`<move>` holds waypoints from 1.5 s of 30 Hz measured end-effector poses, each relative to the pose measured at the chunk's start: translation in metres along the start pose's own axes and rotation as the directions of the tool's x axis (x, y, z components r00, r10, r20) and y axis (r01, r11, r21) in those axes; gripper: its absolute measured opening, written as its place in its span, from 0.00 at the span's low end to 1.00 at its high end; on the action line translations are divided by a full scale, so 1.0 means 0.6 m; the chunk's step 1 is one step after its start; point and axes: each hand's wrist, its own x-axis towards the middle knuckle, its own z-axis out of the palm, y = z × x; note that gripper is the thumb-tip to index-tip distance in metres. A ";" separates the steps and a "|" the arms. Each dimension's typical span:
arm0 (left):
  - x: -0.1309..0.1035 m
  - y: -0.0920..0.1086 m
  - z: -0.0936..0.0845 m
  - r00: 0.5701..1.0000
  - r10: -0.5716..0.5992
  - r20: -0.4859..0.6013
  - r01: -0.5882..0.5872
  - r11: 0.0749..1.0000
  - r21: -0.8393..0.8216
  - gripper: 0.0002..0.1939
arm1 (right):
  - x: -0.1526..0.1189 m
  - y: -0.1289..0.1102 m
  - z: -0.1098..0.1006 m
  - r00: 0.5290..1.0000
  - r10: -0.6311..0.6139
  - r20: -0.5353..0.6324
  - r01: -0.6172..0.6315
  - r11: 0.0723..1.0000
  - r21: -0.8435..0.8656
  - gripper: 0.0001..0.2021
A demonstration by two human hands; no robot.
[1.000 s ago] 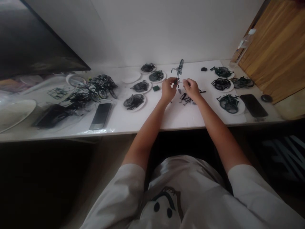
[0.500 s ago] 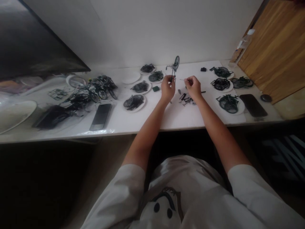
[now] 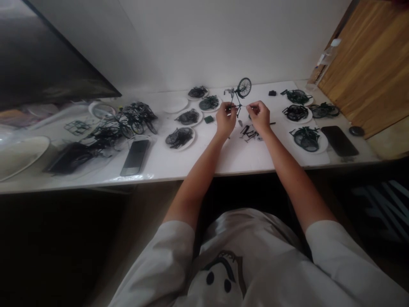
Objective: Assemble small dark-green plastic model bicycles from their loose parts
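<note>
My left hand [image 3: 225,121] is closed on the frame of a miniature bicycle [image 3: 237,99], held above the white tabletop. One spoked wheel [image 3: 244,88] is on its far end, with silvery handlebar-like parts beside it. Facing it from the right, my right hand [image 3: 260,116] pinches a thin, pale rod [image 3: 243,106], whose tip lies close to the frame. I cannot tell whether the two touch. Below my right hand are several loose dark bicycle parts [image 3: 249,133] and a small grey piece [image 3: 240,123].
Plates of black bicycle parts stand left [image 3: 191,143] and right [image 3: 324,145]. Assembled miniature bicycles [image 3: 137,117] cluster at the left, near a phone [image 3: 136,157]. Another phone [image 3: 340,141] and a clear bottle [image 3: 327,55] are at the right. A dark green block [image 3: 208,119] lies beside my left hand.
The miniature bicycle has turned in my left hand, so its wheel now shows broadside and further right. Frame and rod are nearer each other.
</note>
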 end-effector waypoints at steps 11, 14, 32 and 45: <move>0.003 -0.017 0.003 0.999 -0.016 -0.052 0.019 0.998 0.054 0.14 | 0.000 -0.004 -0.001 0.999 -0.016 0.037 0.016 1.000 0.017 0.19; 0.004 -0.020 0.003 0.999 0.000 -0.052 0.004 0.998 0.063 0.15 | -0.002 -0.006 -0.002 0.998 -0.013 0.062 0.012 1.000 0.022 0.16; 0.004 -0.003 -0.004 0.998 -0.050 -0.025 0.051 0.998 0.033 0.19 | -0.005 -0.023 -0.005 0.996 0.022 0.081 -0.023 1.000 0.006 0.18; 0.003 0.003 -0.003 0.997 -0.070 -0.024 0.070 0.997 0.023 0.14 | -0.004 -0.024 -0.006 0.996 0.000 0.090 0.001 1.000 -0.008 0.18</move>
